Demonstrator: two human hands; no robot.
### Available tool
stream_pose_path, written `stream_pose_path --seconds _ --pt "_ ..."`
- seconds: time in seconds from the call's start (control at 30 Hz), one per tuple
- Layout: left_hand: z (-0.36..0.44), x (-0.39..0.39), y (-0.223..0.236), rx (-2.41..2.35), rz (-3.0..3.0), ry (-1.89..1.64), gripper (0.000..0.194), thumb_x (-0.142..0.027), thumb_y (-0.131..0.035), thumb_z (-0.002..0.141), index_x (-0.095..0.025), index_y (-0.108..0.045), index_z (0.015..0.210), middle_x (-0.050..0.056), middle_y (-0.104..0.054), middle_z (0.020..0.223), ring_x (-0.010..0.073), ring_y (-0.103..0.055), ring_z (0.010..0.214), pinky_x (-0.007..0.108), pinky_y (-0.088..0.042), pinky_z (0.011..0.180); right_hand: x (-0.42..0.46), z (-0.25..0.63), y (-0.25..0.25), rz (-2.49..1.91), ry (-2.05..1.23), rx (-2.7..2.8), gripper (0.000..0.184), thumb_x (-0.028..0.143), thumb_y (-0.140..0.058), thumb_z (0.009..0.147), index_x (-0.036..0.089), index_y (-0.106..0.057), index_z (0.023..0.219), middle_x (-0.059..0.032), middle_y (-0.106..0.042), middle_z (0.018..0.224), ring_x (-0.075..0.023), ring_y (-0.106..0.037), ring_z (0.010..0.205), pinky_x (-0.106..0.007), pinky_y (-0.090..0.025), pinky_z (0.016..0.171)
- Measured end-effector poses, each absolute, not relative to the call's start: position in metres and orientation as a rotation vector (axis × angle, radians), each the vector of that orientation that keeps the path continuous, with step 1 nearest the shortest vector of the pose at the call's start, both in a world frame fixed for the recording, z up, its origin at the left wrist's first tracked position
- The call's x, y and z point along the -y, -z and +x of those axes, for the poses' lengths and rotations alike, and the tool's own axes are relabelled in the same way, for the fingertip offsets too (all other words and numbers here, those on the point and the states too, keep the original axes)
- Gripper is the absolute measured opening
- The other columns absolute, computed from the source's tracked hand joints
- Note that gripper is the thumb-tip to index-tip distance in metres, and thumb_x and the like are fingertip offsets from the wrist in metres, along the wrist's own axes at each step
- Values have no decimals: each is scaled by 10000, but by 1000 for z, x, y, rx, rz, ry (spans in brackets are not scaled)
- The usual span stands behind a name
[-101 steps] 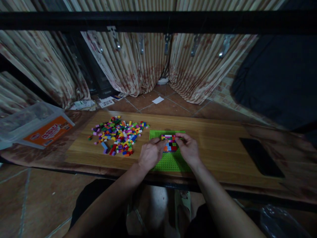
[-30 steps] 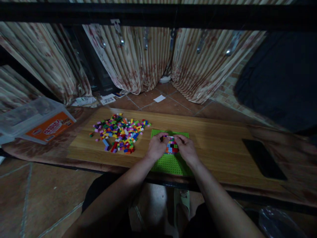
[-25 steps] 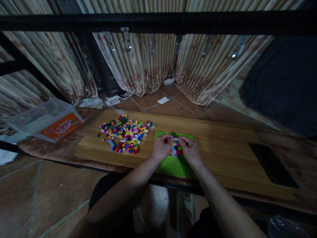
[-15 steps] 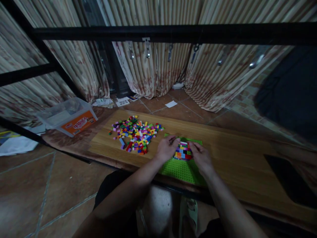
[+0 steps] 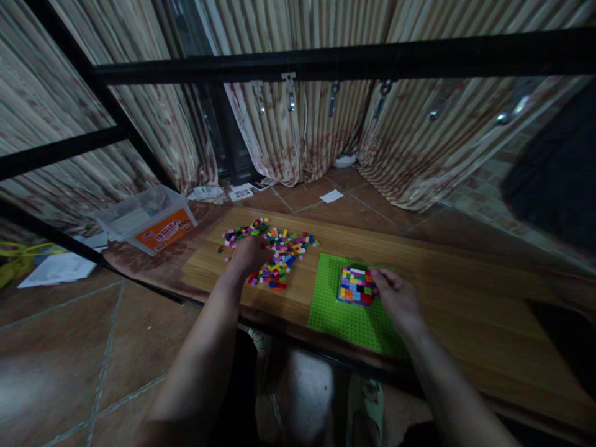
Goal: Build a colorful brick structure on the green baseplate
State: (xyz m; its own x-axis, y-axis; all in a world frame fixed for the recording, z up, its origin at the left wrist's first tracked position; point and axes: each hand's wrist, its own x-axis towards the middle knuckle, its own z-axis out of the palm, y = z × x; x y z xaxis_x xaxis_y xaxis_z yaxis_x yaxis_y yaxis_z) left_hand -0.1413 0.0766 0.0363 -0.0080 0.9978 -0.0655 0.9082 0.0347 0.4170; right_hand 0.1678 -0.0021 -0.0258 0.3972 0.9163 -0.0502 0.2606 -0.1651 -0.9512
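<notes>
Nearest: a pale slipper point(image 5: 365, 403) on the floor, below the wooden board point(image 5: 442, 316). On the board, green baseplate point(image 5: 356, 326), right of centre. Block panel point(image 5: 354, 287), multicoloured and roughly square, sits over the baseplate's far half. Right hand point(image 5: 395, 295) comes in from the right: fingers narrow, tips touching the panel's right edge near its far corner; firmness of grip cannot be told. Left hand point(image 5: 250, 256), well apart to the left, reaches over the loose bricks point(image 5: 284, 251), fingers pointing down among them; whether they hold one is hidden. Farther left, clear tub point(image 5: 153, 217) with orange label. Farthest: striped curtains point(image 5: 321, 130).
</notes>
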Motion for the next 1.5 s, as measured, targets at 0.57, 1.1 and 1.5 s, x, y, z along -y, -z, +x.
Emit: stream_pose_path --seconds 0.57,1.1,1.5 --pt "-130 -68 -35 -1306 1804 -675 182 -304 -639 749 -133 -643 811 34 -666 756 162 -608 719 260 -458 658 2 162 15 -1529 -651 983 411 526 -641 731 159 -724 897 -69 -725 828 -157 -592 608 -296 -471 590" --pt "-16 -26 -19 -647 1339 -831 285 -320 -752 714 -135 -622 889 36 -690 843 128 -632 782 263 -482 758 25 141 -13 -1183 -746 1358 170 327 -695 781 247 -726 929 -10 -692 833 -141 -601 723 -280 -490 674" --pt "-2 -22 -16 -729 1366 -895 255 -315 -770 685 -129 -632 792 33 -695 753 123 -639 688 251 -500 676 24 148 -14 -1146 -851 1228 134 319 -719 745 251 -764 851 -19 -735 814 -153 -660 718 -285 -527 670"
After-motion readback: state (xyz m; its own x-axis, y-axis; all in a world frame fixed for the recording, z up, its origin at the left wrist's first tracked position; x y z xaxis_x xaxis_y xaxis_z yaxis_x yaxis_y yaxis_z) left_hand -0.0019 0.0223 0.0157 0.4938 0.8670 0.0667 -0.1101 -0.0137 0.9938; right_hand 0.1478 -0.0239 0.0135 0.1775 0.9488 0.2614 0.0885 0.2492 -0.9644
